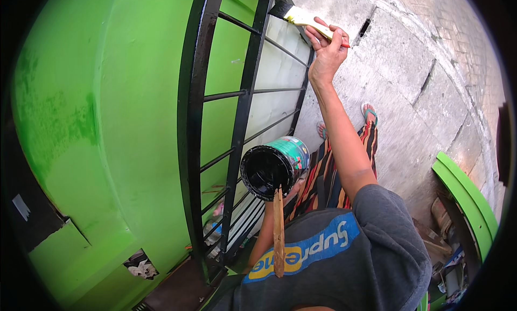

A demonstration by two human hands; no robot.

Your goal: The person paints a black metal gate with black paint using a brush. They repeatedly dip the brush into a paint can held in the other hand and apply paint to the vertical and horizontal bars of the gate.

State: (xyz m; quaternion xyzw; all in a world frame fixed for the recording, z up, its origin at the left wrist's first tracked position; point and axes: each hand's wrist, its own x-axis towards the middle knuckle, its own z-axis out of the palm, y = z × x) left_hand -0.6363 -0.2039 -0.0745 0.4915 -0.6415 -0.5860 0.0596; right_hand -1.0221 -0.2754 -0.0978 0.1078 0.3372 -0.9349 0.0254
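Observation:
My right hand (329,54) grips the pale handle of a paintbrush (309,22), whose black, paint-laden bristles touch or lie very near the far upper part of a black metal frame with bars (248,68). Low in front of my chest, my left hand (297,188) holds a paint can (293,149), mostly hidden behind it. The can is tilted with its mouth towards the camera, its inside coated in black paint. A flat wooden stick (278,238) rests in the can's mouth and sticks out over my grey shirt.
A green wall (137,109) stands at the left, behind the frame. Grey concrete paving (387,72) with slots lies under my sandalled feet. At the lower right, a curved green panel (468,202) stands beside mixed clutter (444,238). A dark brown surface (173,286) is at the bottom.

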